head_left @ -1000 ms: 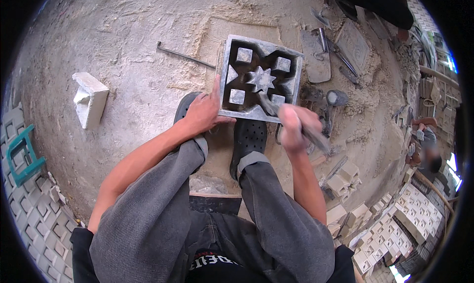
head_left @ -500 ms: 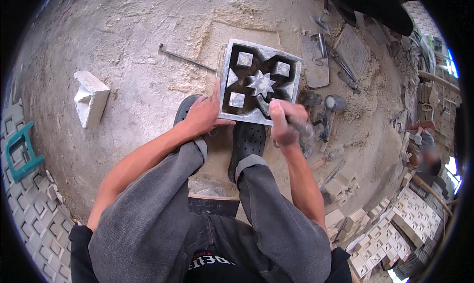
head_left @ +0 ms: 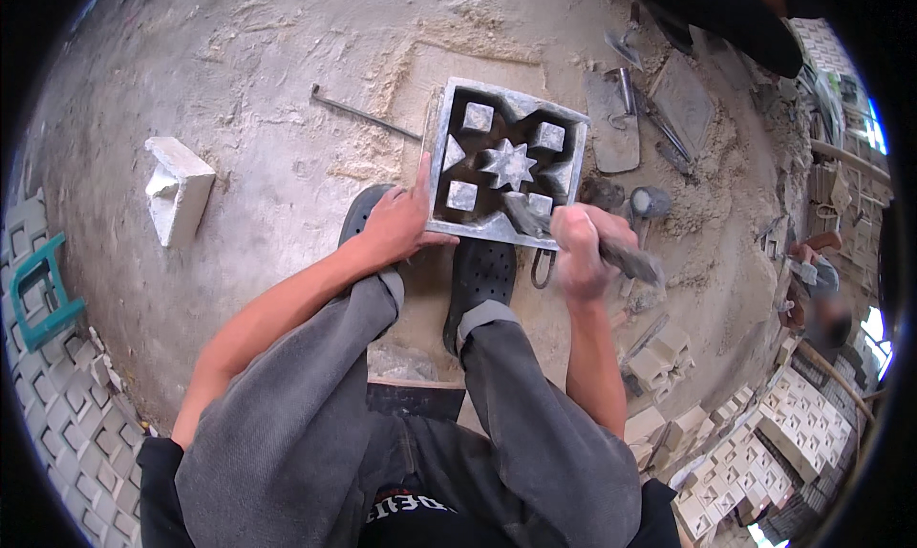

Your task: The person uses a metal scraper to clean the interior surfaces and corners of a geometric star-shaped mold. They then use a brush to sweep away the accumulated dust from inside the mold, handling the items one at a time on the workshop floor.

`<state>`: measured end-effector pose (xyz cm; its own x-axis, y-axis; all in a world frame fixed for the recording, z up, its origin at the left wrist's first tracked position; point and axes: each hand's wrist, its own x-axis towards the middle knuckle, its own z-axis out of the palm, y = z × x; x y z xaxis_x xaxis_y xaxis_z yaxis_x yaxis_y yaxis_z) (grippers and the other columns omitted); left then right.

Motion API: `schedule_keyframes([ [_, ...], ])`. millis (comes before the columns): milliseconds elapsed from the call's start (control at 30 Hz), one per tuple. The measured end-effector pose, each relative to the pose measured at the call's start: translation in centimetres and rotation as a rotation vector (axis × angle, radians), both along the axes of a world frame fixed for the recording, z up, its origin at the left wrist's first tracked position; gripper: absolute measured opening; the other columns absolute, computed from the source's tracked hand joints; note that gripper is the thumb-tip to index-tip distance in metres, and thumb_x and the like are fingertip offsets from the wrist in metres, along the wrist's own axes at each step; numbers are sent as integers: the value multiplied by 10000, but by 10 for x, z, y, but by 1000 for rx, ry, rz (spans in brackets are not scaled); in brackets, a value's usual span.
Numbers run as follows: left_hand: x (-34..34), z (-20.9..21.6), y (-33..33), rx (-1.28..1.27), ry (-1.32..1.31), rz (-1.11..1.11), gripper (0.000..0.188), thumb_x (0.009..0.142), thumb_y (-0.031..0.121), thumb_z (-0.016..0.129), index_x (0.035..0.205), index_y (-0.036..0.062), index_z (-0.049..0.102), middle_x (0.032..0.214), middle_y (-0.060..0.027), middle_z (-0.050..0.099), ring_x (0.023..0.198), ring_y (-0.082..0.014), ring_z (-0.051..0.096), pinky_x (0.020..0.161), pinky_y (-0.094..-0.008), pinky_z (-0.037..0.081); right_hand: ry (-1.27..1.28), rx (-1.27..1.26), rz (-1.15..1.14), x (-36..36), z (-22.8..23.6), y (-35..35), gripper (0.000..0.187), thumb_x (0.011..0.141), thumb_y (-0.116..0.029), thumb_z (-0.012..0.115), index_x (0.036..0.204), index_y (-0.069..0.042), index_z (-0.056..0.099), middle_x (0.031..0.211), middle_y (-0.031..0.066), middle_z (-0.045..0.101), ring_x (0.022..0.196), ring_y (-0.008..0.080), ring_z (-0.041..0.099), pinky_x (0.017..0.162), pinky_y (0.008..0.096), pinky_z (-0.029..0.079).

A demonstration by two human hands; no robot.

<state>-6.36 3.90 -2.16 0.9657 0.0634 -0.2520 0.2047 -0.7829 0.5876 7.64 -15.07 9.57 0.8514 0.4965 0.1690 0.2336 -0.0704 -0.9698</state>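
Note:
A square metal mould [head_left: 470, 228] lies ahead of my feet, with raised square blocks and an eight-pointed star [head_left: 509, 164] inside its rim. My left hand [head_left: 399, 221] grips its near left corner, fingers along the left wall and thumb along the front. My right hand [head_left: 587, 247] is closed around a grey, dusty brush [head_left: 630, 259], slightly blurred. The brush's dark working end reaches into the mould's near right part, beside a square block. Below the near right wall hangs a dark loop [head_left: 543, 269].
Left of me lies a pale cast block [head_left: 180, 193]; a teal stool [head_left: 46, 292] stands farther left. A thin metal rod [head_left: 363, 114] touches the mould's left side. Trowels [head_left: 611, 123] and a mallet [head_left: 650, 202] lie right. Patterned blocks [head_left: 807, 419] and another person [head_left: 817, 280] are farther right.
My right hand has moved right and slightly nearer to me with the brush, whose working end has shifted right inside the mould. My left hand still holds the corner.

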Motion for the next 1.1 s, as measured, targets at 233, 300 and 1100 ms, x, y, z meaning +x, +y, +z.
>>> schedule_keyframes([
  [233, 6, -3, 1, -17, 93, -1, 1324, 733, 661, 687, 1451, -170, -53, 1139, -328, 599, 988, -393, 643, 968, -411, 438, 21, 65, 116, 10, -42, -9, 350, 868, -5, 488, 552, -5, 338, 517, -3, 386, 466, 78, 316, 445, 293, 234],
  [300, 4, -9, -1, 1, -61, -8, 1324, 735, 673, 675, 1448, -176, -49, 1105, -329, 610, 962, -392, 646, 941, -404, 446, 105, -11, 111, 16, -26, -5, 290, 816, -37, 557, 566, 18, 422, 504, 41, 364, 432, 125, 351, 430, 306, 278],
  [1100, 4, -9, -2, -145, -44, 31, 1344, 712, 607, 753, 1474, -114, -86, 1154, -297, 614, 1062, -456, 587, 940, -442, 459, -77, -64, 234, 13, -15, 23, 325, 831, -73, 600, 555, 10, 450, 494, 85, 373, 401, 183, 360, 418, 339, 301],
])
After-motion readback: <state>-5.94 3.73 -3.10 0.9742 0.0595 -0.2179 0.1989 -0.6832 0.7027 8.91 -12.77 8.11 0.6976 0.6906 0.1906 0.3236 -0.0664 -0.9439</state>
